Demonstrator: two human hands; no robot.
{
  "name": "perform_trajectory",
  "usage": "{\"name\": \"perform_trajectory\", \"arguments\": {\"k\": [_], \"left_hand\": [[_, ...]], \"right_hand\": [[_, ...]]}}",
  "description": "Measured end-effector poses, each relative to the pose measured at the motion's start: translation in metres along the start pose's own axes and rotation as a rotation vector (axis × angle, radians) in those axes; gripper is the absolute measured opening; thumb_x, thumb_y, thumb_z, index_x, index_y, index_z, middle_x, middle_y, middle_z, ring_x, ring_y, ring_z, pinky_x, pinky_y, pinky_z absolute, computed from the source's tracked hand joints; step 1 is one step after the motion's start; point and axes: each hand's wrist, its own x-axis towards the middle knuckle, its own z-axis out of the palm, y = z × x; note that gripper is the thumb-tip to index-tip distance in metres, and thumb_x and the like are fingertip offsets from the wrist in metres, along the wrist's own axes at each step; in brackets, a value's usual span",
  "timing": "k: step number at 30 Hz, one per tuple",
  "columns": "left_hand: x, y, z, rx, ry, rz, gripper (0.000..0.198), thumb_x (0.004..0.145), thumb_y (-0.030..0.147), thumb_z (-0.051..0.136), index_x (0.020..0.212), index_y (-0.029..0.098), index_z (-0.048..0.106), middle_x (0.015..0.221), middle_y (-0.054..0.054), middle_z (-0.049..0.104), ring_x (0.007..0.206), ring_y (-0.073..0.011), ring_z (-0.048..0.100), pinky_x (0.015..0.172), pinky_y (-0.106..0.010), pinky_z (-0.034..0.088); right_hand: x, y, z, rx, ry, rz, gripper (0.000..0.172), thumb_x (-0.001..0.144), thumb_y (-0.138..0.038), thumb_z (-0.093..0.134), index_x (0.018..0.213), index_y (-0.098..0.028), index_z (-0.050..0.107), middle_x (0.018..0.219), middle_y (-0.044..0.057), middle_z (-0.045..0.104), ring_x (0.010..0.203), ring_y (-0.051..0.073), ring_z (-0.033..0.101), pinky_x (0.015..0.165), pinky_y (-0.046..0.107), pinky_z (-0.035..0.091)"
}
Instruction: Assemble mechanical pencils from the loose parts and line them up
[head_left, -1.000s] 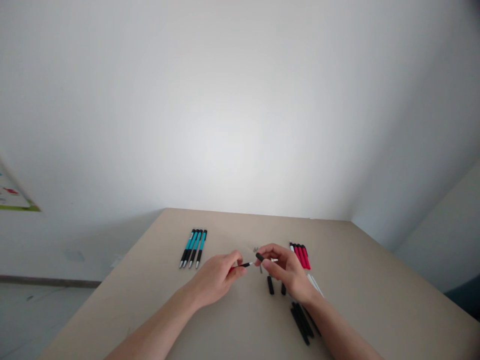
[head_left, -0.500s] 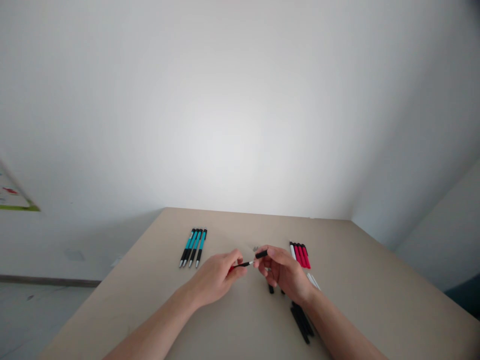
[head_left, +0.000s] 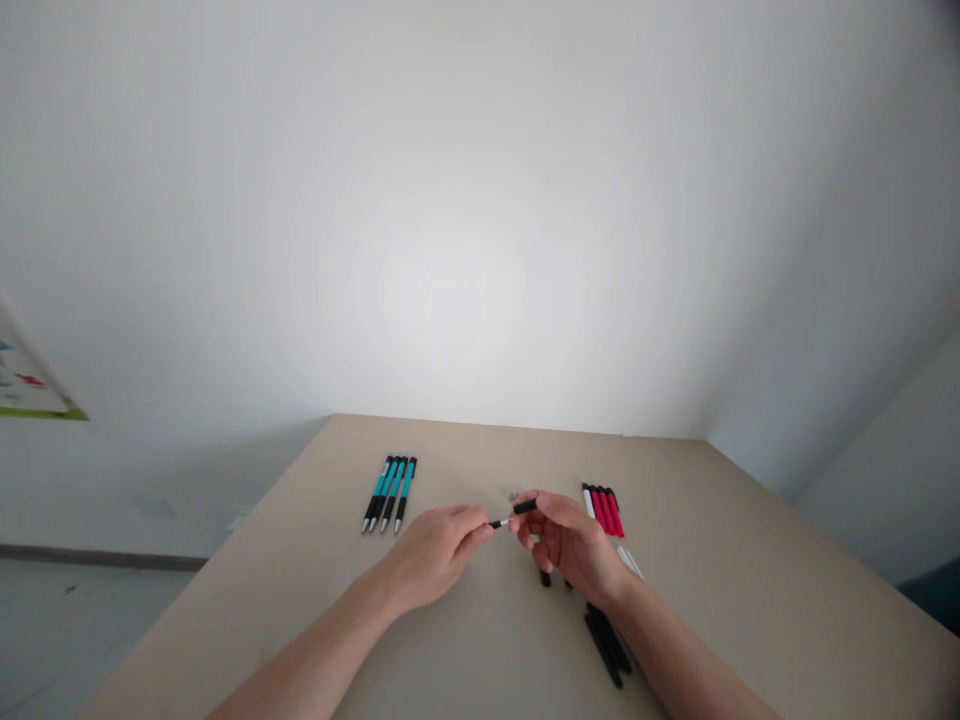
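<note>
My left hand (head_left: 442, 550) is closed around a pen part, and only its black end with a pale tip (head_left: 498, 524) shows beyond the fingers. Facing it, my right hand (head_left: 566, 540) pinches a short black tube (head_left: 526, 506) between thumb and fingers. The pale tip lies close to the right fingertips; whether they touch cannot be told. Under and beside my right hand are black pieces (head_left: 545, 578), partly hidden. A small greyish item (head_left: 514, 496) lies just behind the right fingers.
Several teal and black pens (head_left: 390, 493) lie in a row at the left of the table (head_left: 300, 560). Red barrels (head_left: 606, 512), a white one (head_left: 588, 500) and thin white sticks (head_left: 630, 562) lie at the right. Black tubes (head_left: 604, 648) lie near my right forearm.
My left fingers have closed further over the pen part, hiding the red that showed before. The right hand still holds the black tube in nearly the same place.
</note>
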Motion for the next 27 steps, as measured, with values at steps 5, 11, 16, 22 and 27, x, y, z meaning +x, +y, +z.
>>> {"name": "perform_trajectory", "arguments": {"k": [5, 11, 16, 22, 27], "left_hand": [[0.0003, -0.0008, 0.0004, 0.003, 0.003, -0.015, 0.030, 0.099, 0.032, 0.031, 0.076, 0.020, 0.047, 0.066, 0.004, 0.046, 0.062, -0.0128, 0.045, 0.059, -0.022, 0.029], [0.0010, 0.0010, -0.0006, -0.009, 0.000, -0.015, 0.030, 0.099, 0.032, 0.032, 0.077, 0.020, 0.048, 0.067, 0.003, 0.048, 0.063, -0.0127, 0.046, 0.060, -0.021, 0.030], [0.0017, 0.0000, 0.0010, -0.013, 0.009, -0.017, 0.030, 0.099, 0.032, 0.032, 0.077, 0.020, 0.049, 0.068, 0.003, 0.049, 0.064, -0.0124, 0.047, 0.060, -0.022, 0.030], [0.0017, 0.0006, 0.0010, -0.023, 0.008, -0.020, 0.029, 0.098, 0.031, 0.034, 0.077, 0.020, 0.050, 0.069, 0.003, 0.051, 0.064, -0.0127, 0.047, 0.060, -0.022, 0.031], [0.0015, 0.0014, -0.0003, -0.040, 0.015, -0.035, 0.024, 0.096, 0.028, 0.040, 0.076, 0.020, 0.050, 0.069, 0.003, 0.053, 0.063, -0.0123, 0.048, 0.059, -0.022, 0.031]], "right_hand": [[-0.0005, -0.0003, 0.0010, -0.003, -0.018, 0.017, 0.031, 0.076, -0.043, 0.064, 0.086, -0.014, 0.066, 0.077, 0.008, 0.064, 0.061, 0.013, 0.051, 0.037, 0.016, 0.034], [-0.0008, -0.0018, 0.0041, 0.016, -0.040, 0.032, 0.032, 0.076, -0.043, 0.064, 0.087, -0.013, 0.067, 0.075, 0.008, 0.064, 0.059, 0.013, 0.051, 0.036, 0.016, 0.034], [-0.0009, -0.0010, 0.0048, -0.007, -0.080, 0.054, 0.033, 0.078, -0.042, 0.063, 0.090, -0.012, 0.067, 0.077, 0.009, 0.065, 0.060, 0.012, 0.052, 0.037, 0.016, 0.035], [-0.0016, -0.0012, 0.0057, -0.052, -0.065, 0.078, 0.032, 0.076, -0.040, 0.066, 0.093, -0.012, 0.067, 0.077, 0.008, 0.066, 0.058, 0.011, 0.052, 0.037, 0.015, 0.035], [0.0003, 0.0016, 0.0031, -0.041, -0.050, 0.072, 0.028, 0.075, -0.035, 0.068, 0.091, -0.013, 0.066, 0.080, 0.010, 0.068, 0.058, 0.012, 0.054, 0.038, 0.016, 0.039]]}}
